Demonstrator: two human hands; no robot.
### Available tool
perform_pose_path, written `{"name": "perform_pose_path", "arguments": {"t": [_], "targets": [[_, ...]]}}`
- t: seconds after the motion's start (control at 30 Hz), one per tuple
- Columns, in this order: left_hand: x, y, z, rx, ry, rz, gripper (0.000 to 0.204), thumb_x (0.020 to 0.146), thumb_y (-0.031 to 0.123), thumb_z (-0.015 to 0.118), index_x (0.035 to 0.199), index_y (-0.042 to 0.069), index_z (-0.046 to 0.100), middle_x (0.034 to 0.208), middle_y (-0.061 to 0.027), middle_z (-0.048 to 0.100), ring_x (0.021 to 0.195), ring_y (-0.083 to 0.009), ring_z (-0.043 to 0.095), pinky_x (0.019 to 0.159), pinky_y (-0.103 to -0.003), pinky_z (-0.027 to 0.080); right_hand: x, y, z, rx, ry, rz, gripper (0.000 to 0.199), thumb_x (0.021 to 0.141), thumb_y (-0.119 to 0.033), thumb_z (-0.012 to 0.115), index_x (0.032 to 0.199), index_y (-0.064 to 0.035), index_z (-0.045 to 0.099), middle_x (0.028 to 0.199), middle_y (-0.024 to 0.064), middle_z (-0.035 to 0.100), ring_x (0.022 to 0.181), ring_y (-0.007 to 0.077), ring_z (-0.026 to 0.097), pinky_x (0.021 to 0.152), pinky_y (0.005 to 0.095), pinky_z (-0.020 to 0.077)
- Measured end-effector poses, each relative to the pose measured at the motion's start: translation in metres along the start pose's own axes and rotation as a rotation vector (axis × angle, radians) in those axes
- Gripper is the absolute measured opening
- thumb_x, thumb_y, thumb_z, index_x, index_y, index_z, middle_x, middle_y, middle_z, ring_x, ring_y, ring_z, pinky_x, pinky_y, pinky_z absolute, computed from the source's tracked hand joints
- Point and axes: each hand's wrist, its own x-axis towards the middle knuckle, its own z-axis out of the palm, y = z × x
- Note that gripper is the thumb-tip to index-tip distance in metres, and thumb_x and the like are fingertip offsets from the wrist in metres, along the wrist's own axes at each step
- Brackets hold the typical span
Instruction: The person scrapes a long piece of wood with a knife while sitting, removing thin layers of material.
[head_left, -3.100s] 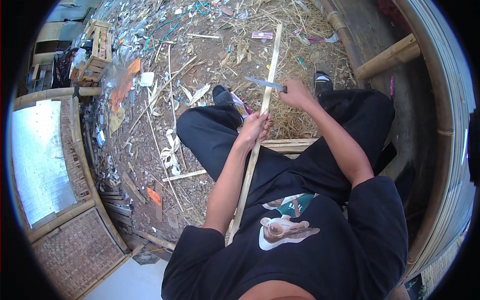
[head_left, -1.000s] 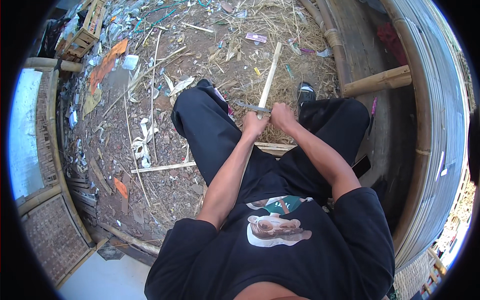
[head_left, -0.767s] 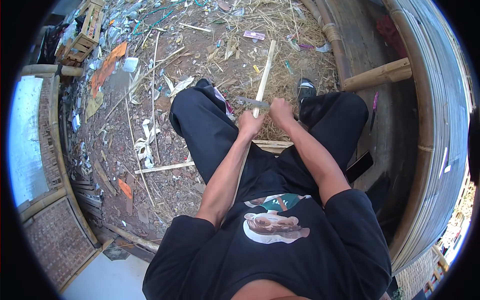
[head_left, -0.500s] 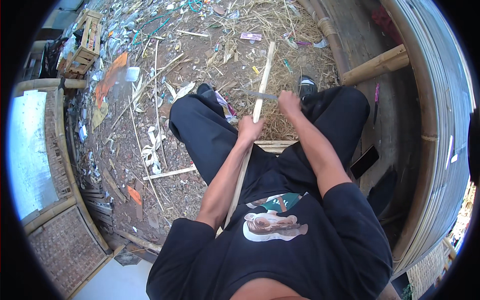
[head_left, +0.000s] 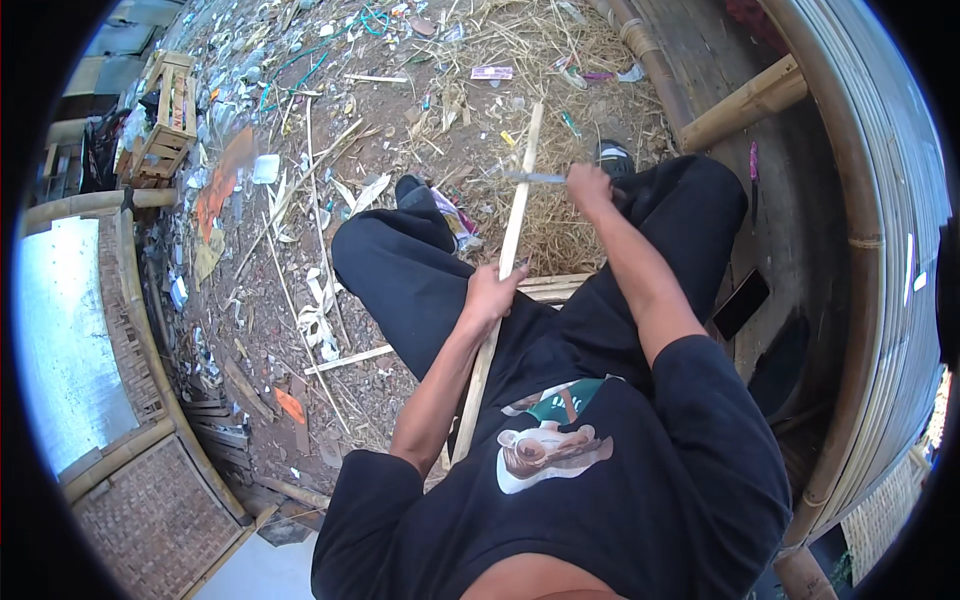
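A long pale strip of split bamboo or wood runs from beside my left forearm up past my knees. My left hand is closed around it at about its middle, in front of my lap. Farther out, my right hand grips the handle of a knife; the handle is hidden in my fist. The knife's blade points left and lies across the strip's upper part, apparently touching it. Motion blurs the blade slightly.
Straw and litter cover the ground ahead. A wooden crate stands far left. At my right, a phone and a pink-handled knife lie on the wooden platform, beside a bamboo post. Another pale strip lies left of my leg.
My left hand has drawn the strip slightly toward me. My right hand and the knife have shifted a little farther out along it. The whole view has also tilted slightly.
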Motion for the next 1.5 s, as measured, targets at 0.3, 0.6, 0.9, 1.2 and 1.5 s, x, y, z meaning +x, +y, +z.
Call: {"name": "perform_pose_path", "arguments": {"t": [0.3, 0.6, 0.9, 1.2, 1.5], "targets": [[-0.040, -0.008, -0.011, -0.396, -0.300, -0.118, 0.025, 0.092, 0.027, 0.055, 0.078, 0.009, 0.045, 0.053, 0.0067, 0.033, 0.037, -0.0031, 0.027, 0.034, -0.022, 0.021, 0.007, 0.044, -0.030, -0.019, 0.031, 0.209, 0.022, 0.080, -0.012, 0.055, 0.097, -0.0021, 0.064, 0.102, 0.0211, 0.062, 0.094, 0.0350, 0.062, 0.078, 0.0439, 0.0515], [0.002, 0.014, -0.008, -0.476, -0.307, -0.072, 0.026, 0.090, 0.027, 0.057, 0.077, 0.012, 0.041, 0.051, 0.0061, 0.034, 0.035, -0.0030, 0.028, 0.032, -0.021, 0.021, -0.047, -0.034, -0.021, 0.118, -0.069, -0.189, 0.014, 0.069, -0.008, 0.059, 0.078, 0.0016, 0.066, 0.080, 0.0267, 0.062, 0.080, 0.0408, 0.062, 0.072, 0.0468, 0.0512], [0.038, 0.009, 0.002, -0.567, -0.209, -0.034, 0.024, 0.081, 0.019, 0.066, 0.072, 0.006, 0.049, 0.048, 0.0047, 0.039, 0.032, -0.0051, 0.031, 0.030, -0.024, 0.022, -0.096, -0.054, -0.031, 0.106, -0.195, -0.290, 0.014, 0.069, -0.005, 0.059, 0.078, 0.0050, 0.063, 0.081, 0.0271, 0.063, 0.080, 0.0410, 0.063, 0.069, 0.0465, 0.0523], [0.048, -0.005, 0.009, -0.287, -0.107, 0.062, 0.024, 0.073, 0.011, 0.070, 0.068, 0.007, 0.047, 0.050, 0.0007, 0.045, 0.038, -0.0094, 0.042, 0.035, -0.025, 0.033, -0.081, -0.050, -0.004, 0.084, -0.096, -0.263, 0.016, 0.074, -0.009, 0.054, 0.077, 0.0041, 0.063, 0.077, 0.0251, 0.063, 0.076, 0.0395, 0.064, 0.067, 0.0462, 0.0520], [0.033, 0.000, 0.004, -0.482, -0.188, 0.013, 0.021, 0.070, -0.006, 0.058, 0.076, 0.007, 0.043, 0.054, 0.0006, 0.042, 0.037, -0.0078, 0.035, 0.033, -0.023, 0.027, -0.055, -0.042, 0.011, 0.049, 0.013, -0.261, 0.021, 0.080, -0.009, 0.047, 0.076, -0.0009, 0.065, 0.075, 0.0218, 0.064, 0.074, 0.0360, 0.065, 0.065, 0.0454, 0.0527]]}}
